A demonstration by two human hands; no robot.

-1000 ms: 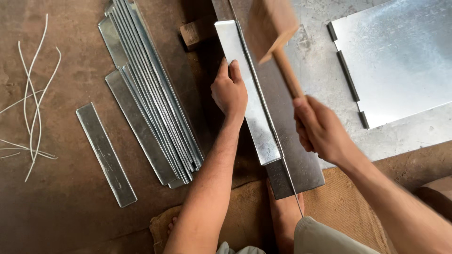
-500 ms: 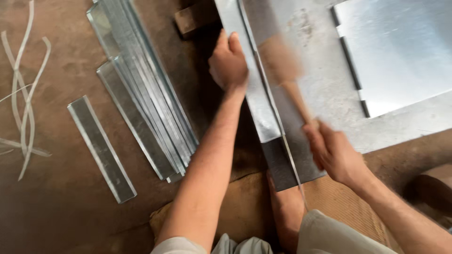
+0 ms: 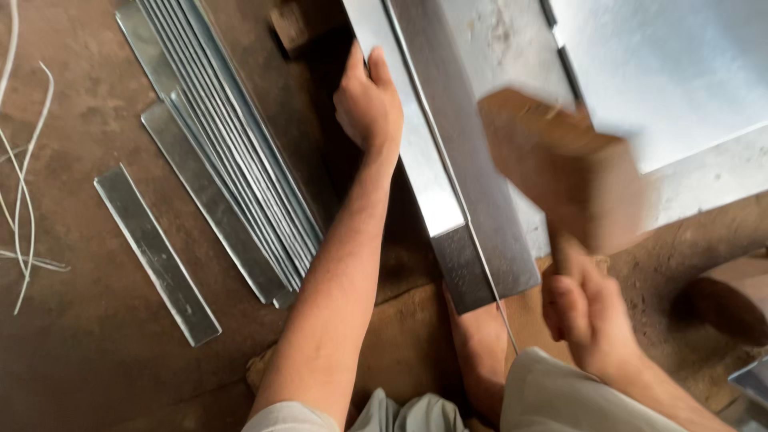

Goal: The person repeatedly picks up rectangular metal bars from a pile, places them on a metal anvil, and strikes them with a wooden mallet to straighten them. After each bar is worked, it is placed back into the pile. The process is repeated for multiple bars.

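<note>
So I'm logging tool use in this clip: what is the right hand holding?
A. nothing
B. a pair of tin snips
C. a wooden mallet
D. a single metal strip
C: the right hand grips the handle of a blurred wooden mallet raised over the folded sheet, while the left hand presses on that sheet.

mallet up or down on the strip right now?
Up. The wooden mallet, motion-blurred in the right hand, looks lifted clear of the metal strip that the left hand presses onto the steel bar.
</note>
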